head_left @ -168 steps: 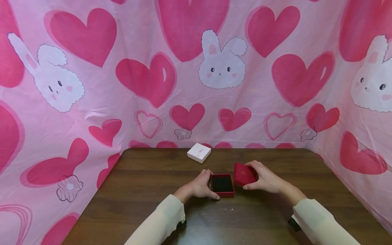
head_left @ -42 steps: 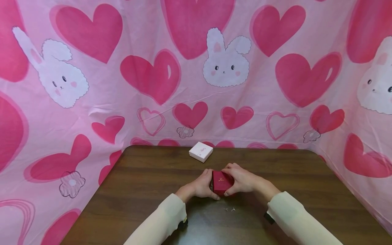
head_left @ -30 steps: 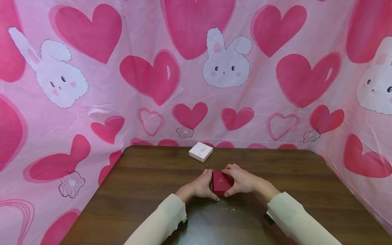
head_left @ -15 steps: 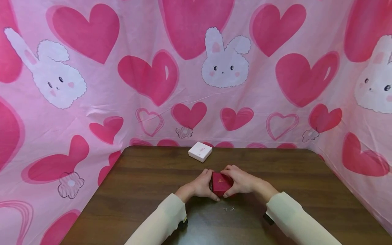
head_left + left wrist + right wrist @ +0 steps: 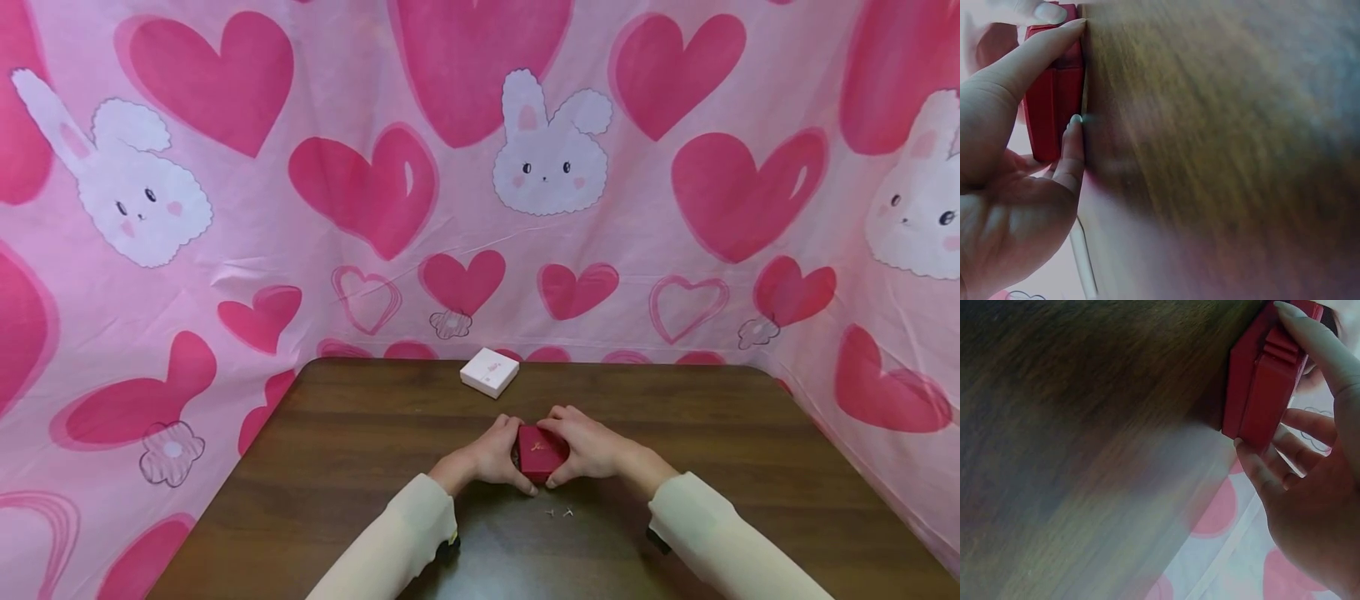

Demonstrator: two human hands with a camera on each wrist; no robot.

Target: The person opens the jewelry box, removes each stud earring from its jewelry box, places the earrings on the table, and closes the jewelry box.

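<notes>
A small red jewelry box [image 5: 542,452] with gold lettering on its lid sits on the table, the lid over the base. My left hand [image 5: 492,454] holds the box's left side, thumb at the near edge and fingers at the far edge. From the right, my right hand [image 5: 590,446] grips the lid between thumb and fingers. The right wrist view shows the lid [image 5: 1271,387] fitted over the base, with a folded ribbon-like strip on its side. Two tiny shiny thin pieces [image 5: 567,512], perhaps earrings, lie in front of the box. The box's inside is hidden.
A white square box [image 5: 489,372] with pink print stands at the back of the brown wooden table [image 5: 360,433]. A pink cloth [image 5: 465,225] with hearts and rabbits hangs behind the table and along its sides.
Earlier, the right hand held the lid apart, to the right of the base with its dark insert. It has brought the lid left onto the base and lowered it slightly. The left hand stayed put.
</notes>
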